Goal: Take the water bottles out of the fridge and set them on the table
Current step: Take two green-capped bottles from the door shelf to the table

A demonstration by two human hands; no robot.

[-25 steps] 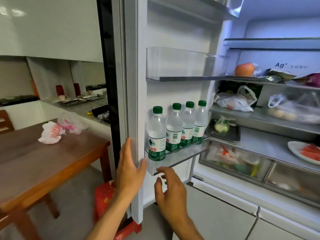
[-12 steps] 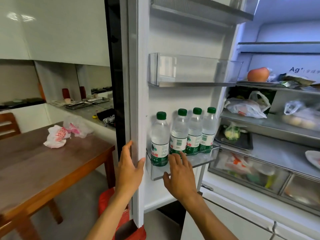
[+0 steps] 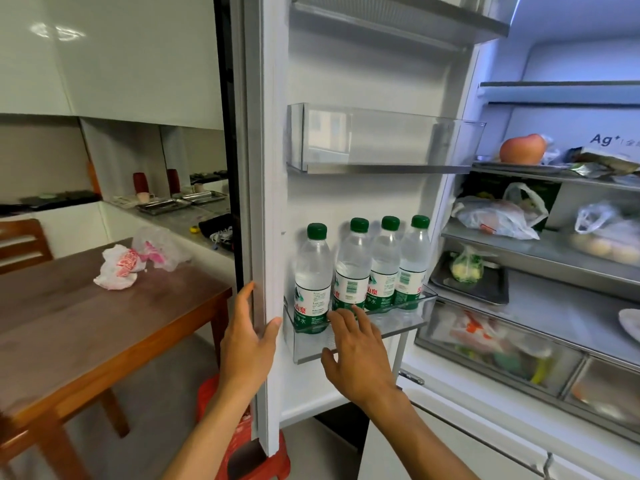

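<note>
Several clear water bottles (image 3: 360, 268) with green caps and green-white labels stand in a row in the lower clear bin (image 3: 408, 313) of the open fridge door (image 3: 266, 202). My left hand (image 3: 247, 337) grips the door's edge, thumb on the inner side. My right hand (image 3: 356, 355) is spread open against the front of the bin, fingertips at the foot of the second bottle, holding nothing. The wooden table (image 3: 86, 334) stands to the left of the door.
Crumpled plastic bags (image 3: 138, 261) lie on the table's far side, a wooden chair (image 3: 20, 244) behind it. A red stool (image 3: 249, 455) sits on the floor under the door. An empty clear bin (image 3: 381, 140) hangs above the bottles. Fridge shelves at right hold bagged food and an apple (image 3: 522, 149).
My right hand has risen from below the bin to its front, fingers now at the bottles' bases. My left hand has stayed on the door's edge. The view has shifted closer.
</note>
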